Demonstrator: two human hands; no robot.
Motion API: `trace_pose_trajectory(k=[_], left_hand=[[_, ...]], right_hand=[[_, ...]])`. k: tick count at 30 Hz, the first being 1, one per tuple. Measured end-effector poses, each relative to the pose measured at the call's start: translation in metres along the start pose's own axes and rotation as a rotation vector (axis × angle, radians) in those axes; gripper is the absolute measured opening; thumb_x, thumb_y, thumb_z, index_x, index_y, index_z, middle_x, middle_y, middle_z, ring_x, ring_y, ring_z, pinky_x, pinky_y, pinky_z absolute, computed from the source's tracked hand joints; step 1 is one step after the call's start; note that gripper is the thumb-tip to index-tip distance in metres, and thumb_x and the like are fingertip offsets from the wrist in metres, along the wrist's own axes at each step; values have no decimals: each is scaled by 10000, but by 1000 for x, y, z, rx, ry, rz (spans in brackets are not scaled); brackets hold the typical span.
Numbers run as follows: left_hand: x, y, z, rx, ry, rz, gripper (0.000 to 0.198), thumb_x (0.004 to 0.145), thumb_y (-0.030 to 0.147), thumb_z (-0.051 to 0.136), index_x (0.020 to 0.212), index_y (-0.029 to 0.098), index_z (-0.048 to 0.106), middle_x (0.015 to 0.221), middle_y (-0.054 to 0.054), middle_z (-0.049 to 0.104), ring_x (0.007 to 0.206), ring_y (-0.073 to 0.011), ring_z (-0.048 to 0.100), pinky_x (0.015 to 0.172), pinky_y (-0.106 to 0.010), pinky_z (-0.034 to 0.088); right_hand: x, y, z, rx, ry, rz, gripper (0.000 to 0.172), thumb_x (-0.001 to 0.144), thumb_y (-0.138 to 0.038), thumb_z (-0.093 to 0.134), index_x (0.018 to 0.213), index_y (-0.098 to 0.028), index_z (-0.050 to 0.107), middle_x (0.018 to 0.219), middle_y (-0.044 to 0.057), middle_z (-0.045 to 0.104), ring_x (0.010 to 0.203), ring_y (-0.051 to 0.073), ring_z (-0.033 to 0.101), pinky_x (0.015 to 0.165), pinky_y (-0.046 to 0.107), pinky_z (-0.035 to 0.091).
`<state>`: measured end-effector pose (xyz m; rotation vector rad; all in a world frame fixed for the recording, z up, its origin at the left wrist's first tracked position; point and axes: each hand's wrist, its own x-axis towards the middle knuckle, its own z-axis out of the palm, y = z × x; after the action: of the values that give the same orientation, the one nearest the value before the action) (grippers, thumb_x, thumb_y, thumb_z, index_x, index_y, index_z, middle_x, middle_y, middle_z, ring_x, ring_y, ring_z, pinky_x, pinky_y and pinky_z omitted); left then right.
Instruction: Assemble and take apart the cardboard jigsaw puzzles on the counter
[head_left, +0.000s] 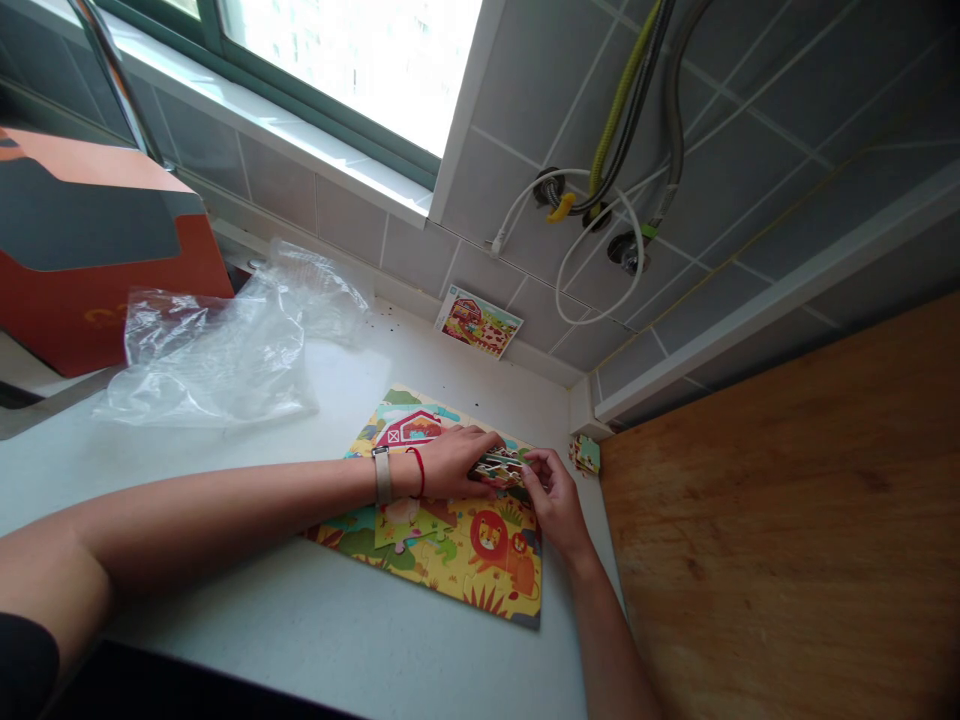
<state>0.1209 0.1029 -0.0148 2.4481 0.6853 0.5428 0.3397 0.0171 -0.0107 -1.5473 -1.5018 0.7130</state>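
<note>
A jigsaw puzzle (491,585) with lions on a yellow ground lies flat on the white counter. Over it, my left hand (450,462) closes its fingers and thumb around the left end of a stack of puzzle pieces (501,466), whose edges face up. My right hand (553,495) pinches the right end of the same stack between thumb and fingers. Joined pieces with a red barn (411,428) rest on the puzzle beside my left hand, and a piece with a white animal (401,512) shows below my wrist. My left forearm covers part of the puzzle.
A small pile of pieces (585,455) sits at the counter's right edge, against a wooden board (780,500). A farm picture card (478,322) leans on the tiled wall. Clear plastic bags (217,350) and an orange box (90,250) are at left. Hoses and a white cable (559,290) hang above.
</note>
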Motion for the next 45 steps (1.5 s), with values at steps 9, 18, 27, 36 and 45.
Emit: trace_pose_trajectory(k=[9,18,27,36,45], left_hand=[[0,0,1,10,12,7,475,804,493,794,1107,194,584,1118,-95,673,988,-289,641,842,-360,460],[4,5,-21,117,-147,80,504,730,520,842,1055,207,617,1084,-95,661,943,-282,641,783,-338,469],[-14,0,-77,117,-360,-144,629,475,427,959,1018,246,698,960,-83,665,897,-325,639,849,-464,503],[-1,-31,-92,395,-315,-431,810,386,552,982,1043,178,689,1057,-157,644,878,-319,637,841,-475,534],[-1,-41,-97,424,-406,-343,832,426,544,957,1096,170,635,1044,-124,638,893,-306,653,818,-382,536]], right_hand=[[-4,-14,8,-30,-168,-84,500,850,-446,741,1292,-257,605,1284,89,672,1139,270,663,972,388,549],[-5,-17,11,-139,-188,-104,299,809,-397,784,1041,-239,681,1011,44,738,907,236,688,821,328,553],[-8,-14,11,176,-139,88,407,801,-465,795,1097,-227,650,1057,87,764,942,275,735,857,403,589],[-4,-16,12,-152,-131,13,400,783,-458,802,1077,-209,699,1043,82,764,913,256,715,786,335,565],[-5,-20,12,-113,-110,8,361,784,-448,795,1057,-228,707,992,56,774,865,257,711,766,346,556]])
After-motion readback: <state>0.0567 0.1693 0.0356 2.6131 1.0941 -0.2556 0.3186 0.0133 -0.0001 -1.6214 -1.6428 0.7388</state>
